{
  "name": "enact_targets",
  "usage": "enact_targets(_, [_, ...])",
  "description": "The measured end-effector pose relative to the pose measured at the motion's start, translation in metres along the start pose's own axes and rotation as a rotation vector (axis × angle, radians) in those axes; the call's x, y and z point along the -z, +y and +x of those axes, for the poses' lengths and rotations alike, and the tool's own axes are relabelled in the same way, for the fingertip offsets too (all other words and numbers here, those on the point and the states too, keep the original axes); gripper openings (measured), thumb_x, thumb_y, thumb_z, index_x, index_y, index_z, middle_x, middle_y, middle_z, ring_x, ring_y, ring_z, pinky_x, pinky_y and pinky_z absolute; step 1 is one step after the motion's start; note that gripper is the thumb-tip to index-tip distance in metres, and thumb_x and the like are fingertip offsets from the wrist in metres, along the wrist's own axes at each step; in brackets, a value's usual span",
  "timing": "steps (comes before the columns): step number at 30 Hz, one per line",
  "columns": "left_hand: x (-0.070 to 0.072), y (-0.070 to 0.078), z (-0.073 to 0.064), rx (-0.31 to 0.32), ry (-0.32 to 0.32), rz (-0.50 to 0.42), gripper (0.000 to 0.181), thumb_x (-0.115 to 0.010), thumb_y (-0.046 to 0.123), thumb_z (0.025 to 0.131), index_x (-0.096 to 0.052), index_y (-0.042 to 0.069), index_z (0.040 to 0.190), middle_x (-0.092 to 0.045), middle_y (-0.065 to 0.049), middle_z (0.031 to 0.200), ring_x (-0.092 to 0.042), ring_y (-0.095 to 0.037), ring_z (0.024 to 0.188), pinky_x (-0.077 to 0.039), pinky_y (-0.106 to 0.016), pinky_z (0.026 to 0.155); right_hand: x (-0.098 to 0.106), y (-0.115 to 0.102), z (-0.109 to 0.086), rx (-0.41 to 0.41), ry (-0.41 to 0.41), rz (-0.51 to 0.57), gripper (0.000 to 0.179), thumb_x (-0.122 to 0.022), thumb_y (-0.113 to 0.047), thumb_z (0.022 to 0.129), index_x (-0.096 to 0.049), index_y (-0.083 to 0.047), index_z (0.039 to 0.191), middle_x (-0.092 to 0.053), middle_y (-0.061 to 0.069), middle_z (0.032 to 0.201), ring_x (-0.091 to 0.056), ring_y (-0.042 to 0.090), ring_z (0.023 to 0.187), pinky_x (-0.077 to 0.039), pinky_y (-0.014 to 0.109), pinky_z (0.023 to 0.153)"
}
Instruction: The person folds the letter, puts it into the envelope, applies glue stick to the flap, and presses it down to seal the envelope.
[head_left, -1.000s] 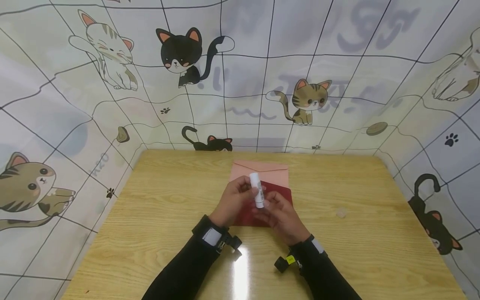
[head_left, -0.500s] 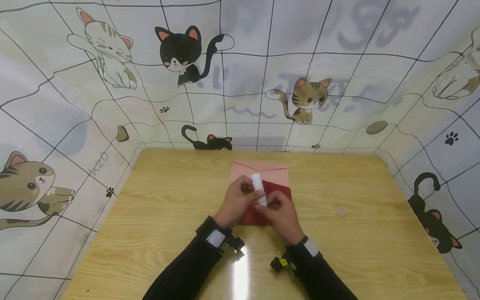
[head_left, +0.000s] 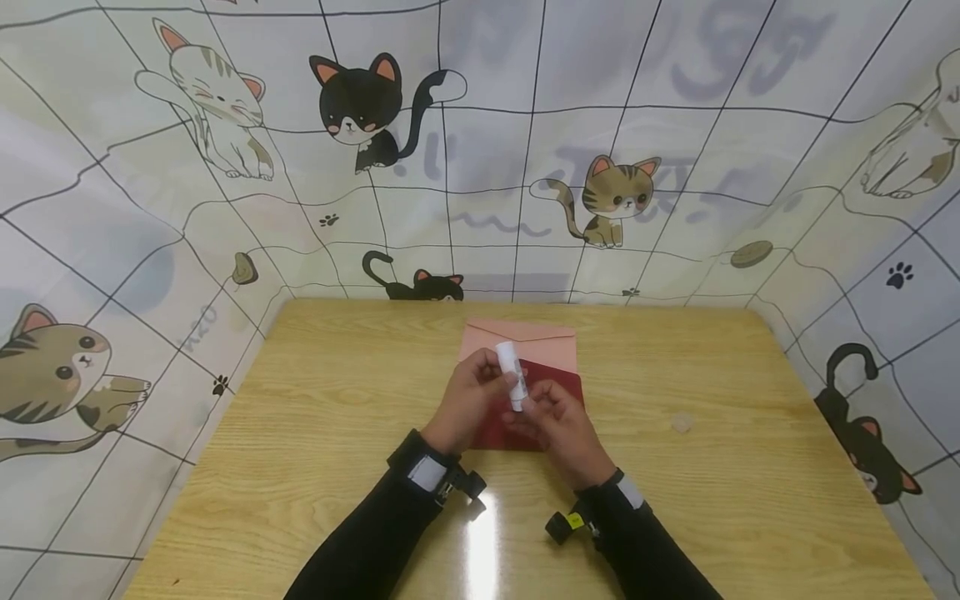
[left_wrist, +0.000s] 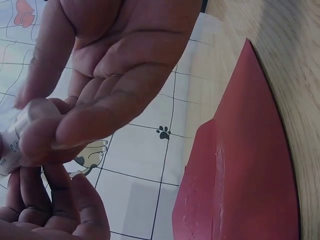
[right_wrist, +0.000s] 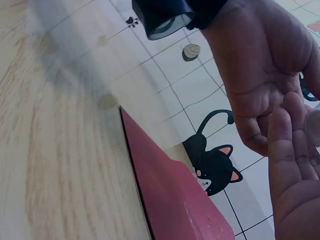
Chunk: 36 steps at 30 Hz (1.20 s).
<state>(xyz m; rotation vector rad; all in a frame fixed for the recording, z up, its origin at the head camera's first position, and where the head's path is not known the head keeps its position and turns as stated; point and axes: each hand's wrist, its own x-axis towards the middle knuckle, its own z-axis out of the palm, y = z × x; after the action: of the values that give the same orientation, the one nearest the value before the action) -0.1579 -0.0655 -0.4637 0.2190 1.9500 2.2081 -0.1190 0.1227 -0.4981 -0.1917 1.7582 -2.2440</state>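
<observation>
Over the desk, both hands are on a white glue stick (head_left: 508, 360) with printed lettering on its side, held tilted with its top end leaning away. My left hand (head_left: 467, 398) grips its barrel between thumb and fingers. Thumb and fingertips of my right hand (head_left: 564, 432) pinch the lower end, which they partly hide. Beneath the hands lies a dark red envelope (head_left: 557, 382), its lower part covered by them. In the left wrist view, glossy streaks run along the red envelope (left_wrist: 250, 165) near its fold.
A pink envelope (head_left: 540, 333) lies behind the red one, partly under it. To the right, a small translucent round piece (head_left: 682, 423) rests on the wooden desk (head_left: 345, 367). A cat-print cloth (head_left: 487, 150) hangs around the back and sides.
The right hand turned in around the stick's lower end half a second ago, and has since rolled back outward. The left hand keeps its grip, shifting only slightly; the envelopes stay put.
</observation>
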Motion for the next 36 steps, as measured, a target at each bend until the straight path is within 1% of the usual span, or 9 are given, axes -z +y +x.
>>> enact_targets(4, [-0.001,0.0,0.0,0.007,-0.008,0.031,0.014,-0.075,0.005,0.105,-0.066,0.0,0.116,-0.073,0.0,0.103,-0.067,-0.014,0.1,-0.058,-0.027,0.089,0.0,-0.003,-0.002,0.005,0.015,-0.058,0.02,-0.065,-0.01,0.115,-0.052,-0.008,0.13,-0.081,-0.009,0.111,-0.084,0.011,0.107,-0.068,0.032,0.102])
enact_targets(6, [-0.001,0.0,-0.001,0.013,-0.011,0.072,0.017,-0.079,0.008,0.104,-0.067,0.002,0.115,-0.075,-0.002,0.104,-0.068,-0.014,0.1,-0.058,-0.028,0.089,0.001,-0.007,-0.004,0.012,0.032,-0.14,0.026,-0.068,-0.011,0.114,-0.055,-0.002,0.135,-0.086,0.0,0.118,-0.085,0.012,0.107,-0.068,0.032,0.102])
enact_targets(12, [0.009,0.002,0.0,-0.019,0.005,0.437,0.029,-0.082,0.032,0.106,-0.077,0.008,0.121,-0.085,-0.009,0.117,-0.08,-0.021,0.107,-0.063,-0.039,0.097,0.021,-0.027,-0.017,0.009,0.26,-0.631,0.032,-0.078,-0.027,0.109,-0.076,-0.003,0.131,-0.083,0.017,0.125,-0.079,0.026,0.117,-0.061,0.027,0.091])
enact_targets(17, [0.03,0.011,-0.002,-0.021,0.052,0.724,0.037,-0.079,0.039,0.107,-0.081,0.011,0.131,-0.086,-0.007,0.124,-0.079,-0.026,0.115,-0.064,-0.048,0.103,0.064,-0.035,-0.032,-0.072,0.399,-0.943,0.038,-0.08,-0.034,0.107,-0.079,-0.005,0.132,-0.081,0.017,0.114,-0.07,0.025,0.096,-0.052,0.031,0.071])
enact_targets(21, [0.045,0.01,-0.003,0.004,0.012,0.916,0.04,-0.081,0.029,0.106,-0.079,0.005,0.138,-0.084,-0.013,0.133,-0.078,-0.034,0.126,-0.064,-0.053,0.106,0.094,-0.035,-0.044,-0.157,0.43,-1.135,0.043,-0.081,-0.034,0.105,-0.078,0.003,0.127,-0.082,0.017,0.101,-0.065,0.021,0.076,-0.047,0.032,0.06])
enact_targets(24, [0.053,0.008,-0.005,0.023,-0.024,1.01,0.044,-0.082,0.025,0.103,-0.077,0.003,0.141,-0.083,-0.016,0.136,-0.078,-0.036,0.129,-0.064,-0.055,0.107,0.105,-0.034,-0.049,-0.218,0.425,-1.211,0.045,-0.081,-0.035,0.104,-0.078,0.006,0.123,-0.078,0.013,0.09,-0.06,0.02,0.069,-0.043,0.033,0.056])
enact_targets(26, [0.055,0.005,-0.006,0.029,-0.047,1.051,0.04,-0.083,0.023,0.102,-0.08,0.003,0.136,-0.085,-0.016,0.128,-0.08,-0.034,0.119,-0.066,-0.053,0.101,0.109,-0.034,-0.05,-0.243,0.414,-1.236,0.044,-0.081,-0.034,0.103,-0.078,0.006,0.12,-0.076,0.012,0.086,-0.059,0.021,0.068,-0.042,0.033,0.056])
enact_targets(31, [0.057,0.001,-0.012,0.007,-0.151,1.114,0.009,-0.082,0.017,0.099,-0.085,0.008,0.101,-0.08,-0.003,0.087,-0.068,-0.019,0.08,-0.059,-0.039,0.077,0.11,-0.034,-0.049,-0.325,0.376,-1.279,0.044,-0.082,-0.037,0.101,-0.076,0.005,0.112,-0.071,0.011,0.083,-0.058,0.023,0.071,-0.04,0.034,0.057])
enact_targets(36, [0.057,-0.005,-0.016,-0.023,-0.263,1.133,0.014,-0.082,0.013,0.098,-0.079,0.014,0.084,-0.063,0.008,0.071,-0.053,-0.011,0.069,-0.047,-0.029,0.066,0.108,-0.034,-0.047,-0.377,0.352,-1.293,0.045,-0.084,-0.04,0.099,-0.074,0.003,0.106,-0.067,0.009,0.081,-0.057,0.023,0.072,-0.039,0.034,0.058])
